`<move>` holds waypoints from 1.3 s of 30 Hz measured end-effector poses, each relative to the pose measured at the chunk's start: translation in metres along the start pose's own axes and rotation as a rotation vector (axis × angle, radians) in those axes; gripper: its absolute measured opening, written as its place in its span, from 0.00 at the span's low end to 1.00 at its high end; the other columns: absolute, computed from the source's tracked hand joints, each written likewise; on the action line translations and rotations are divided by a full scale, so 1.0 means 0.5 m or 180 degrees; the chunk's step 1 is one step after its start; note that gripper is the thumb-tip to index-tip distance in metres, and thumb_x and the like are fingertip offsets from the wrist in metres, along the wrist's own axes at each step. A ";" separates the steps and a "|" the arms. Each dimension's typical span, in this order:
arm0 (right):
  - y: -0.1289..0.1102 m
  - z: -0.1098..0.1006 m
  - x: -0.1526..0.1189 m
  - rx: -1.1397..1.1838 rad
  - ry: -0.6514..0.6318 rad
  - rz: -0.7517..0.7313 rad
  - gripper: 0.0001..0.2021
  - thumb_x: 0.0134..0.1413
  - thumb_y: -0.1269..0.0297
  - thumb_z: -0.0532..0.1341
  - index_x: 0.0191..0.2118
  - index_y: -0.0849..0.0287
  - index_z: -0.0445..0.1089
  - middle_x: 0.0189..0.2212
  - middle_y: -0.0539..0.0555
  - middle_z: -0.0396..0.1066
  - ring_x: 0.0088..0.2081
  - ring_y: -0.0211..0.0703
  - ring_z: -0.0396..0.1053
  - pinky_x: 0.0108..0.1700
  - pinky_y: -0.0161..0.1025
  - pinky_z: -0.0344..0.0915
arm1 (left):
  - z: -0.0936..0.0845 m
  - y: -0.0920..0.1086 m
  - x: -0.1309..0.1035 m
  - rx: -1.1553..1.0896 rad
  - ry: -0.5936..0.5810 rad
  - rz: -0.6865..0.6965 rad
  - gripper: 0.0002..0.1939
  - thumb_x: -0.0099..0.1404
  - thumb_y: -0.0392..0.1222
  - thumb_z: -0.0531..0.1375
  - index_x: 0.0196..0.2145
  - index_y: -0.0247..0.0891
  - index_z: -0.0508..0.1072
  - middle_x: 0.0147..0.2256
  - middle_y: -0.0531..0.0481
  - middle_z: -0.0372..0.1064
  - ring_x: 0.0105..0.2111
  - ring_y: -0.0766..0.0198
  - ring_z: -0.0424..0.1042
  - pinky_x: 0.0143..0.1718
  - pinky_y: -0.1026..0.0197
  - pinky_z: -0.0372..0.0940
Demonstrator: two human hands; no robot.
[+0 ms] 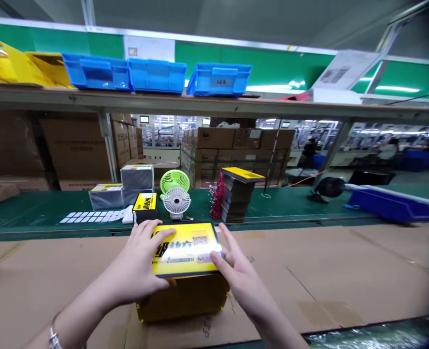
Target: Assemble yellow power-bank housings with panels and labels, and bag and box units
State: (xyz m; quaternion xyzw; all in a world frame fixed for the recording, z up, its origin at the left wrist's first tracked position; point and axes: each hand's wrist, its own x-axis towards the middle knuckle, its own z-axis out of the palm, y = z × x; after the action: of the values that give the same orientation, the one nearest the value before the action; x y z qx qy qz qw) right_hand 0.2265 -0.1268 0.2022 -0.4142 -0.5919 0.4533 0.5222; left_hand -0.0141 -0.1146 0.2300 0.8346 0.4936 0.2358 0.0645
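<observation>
A yellow printed panel with dark edges, black lettering and a QR code lies over a dark yellow block on the cardboard. My left hand grips the panel's left side, fingers over the top and thumb at the front corner. With its thumb on the top face and its fingers along the right edge, my right hand holds the other side. Whether the panel is fixed to the block cannot be seen. Behind stand a small black box with a yellow top and a stack of similar panels.
Behind are a green fan, a white fan, red wires, a white sticker sheet and grey wrapped blocks. A blue bin lies at right. The overhead shelf carries blue bins.
</observation>
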 end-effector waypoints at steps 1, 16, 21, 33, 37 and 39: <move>0.012 -0.009 0.005 -0.0436 0.0088 -0.0146 0.36 0.56 0.50 0.58 0.66 0.52 0.43 0.58 0.58 0.59 0.58 0.51 0.58 0.59 0.53 0.57 | 0.008 -0.007 0.008 -0.0095 -0.0046 -0.0059 0.43 0.44 0.56 0.67 0.58 0.53 0.58 0.60 0.47 0.47 0.61 0.47 0.45 0.61 0.40 0.48; 0.093 -0.087 0.048 -0.1514 0.0028 -0.0333 0.22 0.49 0.54 0.65 0.50 0.55 0.71 0.55 0.56 0.65 0.57 0.51 0.61 0.62 0.52 0.53 | 0.073 -0.027 0.056 -0.0677 -0.0139 -0.0366 0.45 0.38 0.64 0.67 0.53 0.42 0.67 0.58 0.38 0.52 0.60 0.42 0.48 0.60 0.39 0.49; 0.090 -0.103 0.049 -0.1086 -0.0190 -0.0139 0.24 0.46 0.53 0.67 0.50 0.56 0.71 0.56 0.57 0.63 0.58 0.52 0.59 0.62 0.54 0.53 | 0.069 -0.030 0.059 -0.0763 -0.0244 -0.0402 0.46 0.37 0.63 0.68 0.53 0.42 0.67 0.58 0.38 0.52 0.60 0.43 0.49 0.60 0.40 0.49; 0.096 -0.130 0.062 -0.0954 -0.0423 0.0056 0.23 0.44 0.52 0.68 0.47 0.55 0.73 0.56 0.59 0.62 0.59 0.55 0.57 0.62 0.54 0.52 | 0.059 -0.030 0.066 -0.0775 -0.0416 -0.0551 0.46 0.37 0.61 0.69 0.54 0.44 0.66 0.60 0.40 0.51 0.61 0.44 0.49 0.61 0.43 0.50; 0.084 -0.130 0.065 -0.1007 -0.0484 0.0163 0.24 0.42 0.52 0.69 0.46 0.56 0.73 0.56 0.60 0.62 0.59 0.56 0.57 0.62 0.57 0.51 | 0.053 -0.026 0.078 -0.0531 -0.0596 -0.0419 0.51 0.33 0.67 0.67 0.55 0.45 0.66 0.61 0.40 0.51 0.62 0.41 0.47 0.60 0.41 0.49; 0.072 -0.127 0.064 -0.1224 -0.0491 0.0202 0.23 0.43 0.52 0.68 0.46 0.56 0.74 0.56 0.59 0.62 0.59 0.56 0.58 0.62 0.57 0.51 | 0.056 -0.027 0.077 -0.0393 -0.0704 -0.0337 0.52 0.35 0.69 0.65 0.57 0.48 0.63 0.63 0.41 0.48 0.63 0.40 0.43 0.61 0.37 0.44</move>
State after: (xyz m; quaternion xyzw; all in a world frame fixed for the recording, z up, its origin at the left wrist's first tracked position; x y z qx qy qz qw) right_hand 0.2866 -0.0804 0.1781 -0.4887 -0.6924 0.3785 0.3722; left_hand 0.0035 -0.0715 0.2134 0.8228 0.5113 0.1685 0.1821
